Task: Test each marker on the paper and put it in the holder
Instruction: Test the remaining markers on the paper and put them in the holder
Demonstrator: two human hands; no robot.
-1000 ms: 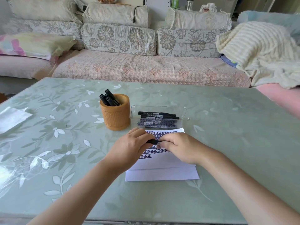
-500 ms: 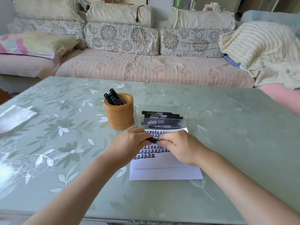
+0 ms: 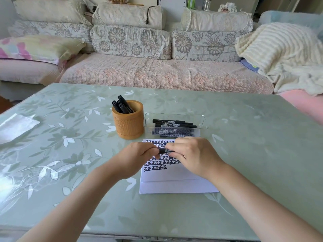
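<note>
Crosswise between both hands: one black marker over the paper

From my remote seat I see the marker (image 3: 165,151) lying with its long axis left to right across the view, close to level. Only a short black stretch of its barrel shows in the gap between the hands. Both ends are buried in fingers, so I cannot tell which way the tip points or whether the cap is on.

My left hand (image 3: 138,158) is curled, its fingertips pinching the marker's left end. My right hand (image 3: 192,154) is curled too, and thumb and fingers pinch the right end. The two hands nearly meet around it.

The marker sits just above the paper (image 3: 174,182), over the rows of thick black written characters. I cannot tell whether it touches the sheet.

Beyond the hands, the round tan holder (image 3: 128,124) stands upright on the table (image 3: 244,154) with a bunch of markers (image 3: 122,105) leaning up and to the left out of it. Just right of the holder is a clear tray (image 3: 204,119) with a stack of markers (image 3: 173,124) lying flat, all running left to right.
</note>
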